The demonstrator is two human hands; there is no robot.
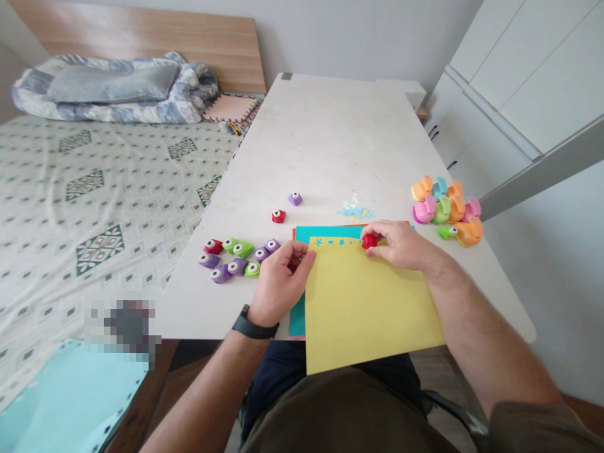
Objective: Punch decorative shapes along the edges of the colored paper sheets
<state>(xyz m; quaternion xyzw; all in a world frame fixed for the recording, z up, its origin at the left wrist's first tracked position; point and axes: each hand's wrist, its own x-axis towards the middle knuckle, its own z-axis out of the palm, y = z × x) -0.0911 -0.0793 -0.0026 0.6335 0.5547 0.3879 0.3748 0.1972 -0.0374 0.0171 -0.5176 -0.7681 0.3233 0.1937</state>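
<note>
A yellow sheet of paper (368, 308) lies over a blue sheet (325, 231) and hangs past the table's front edge. Along its top edge runs a row of small punched shapes, with blue showing through. My left hand (287, 274), a dark band on its wrist, pinches the sheet's upper left corner between thumb and fingers. In my right hand (396, 244), a red craft punch (369, 241) is gripped at the sheet's top edge, right of the punched shapes. Whether the paper sits inside the punch's slot is too small to tell.
Several purple, green and red craft punches (237, 267) cluster left of the paper. A red punch (279, 216) and a purple punch (295, 199) stand farther back. Paper bits (355, 207) lie behind the sheets. Larger coloured punches (441, 209) sit at right. Left is a bed (141, 170).
</note>
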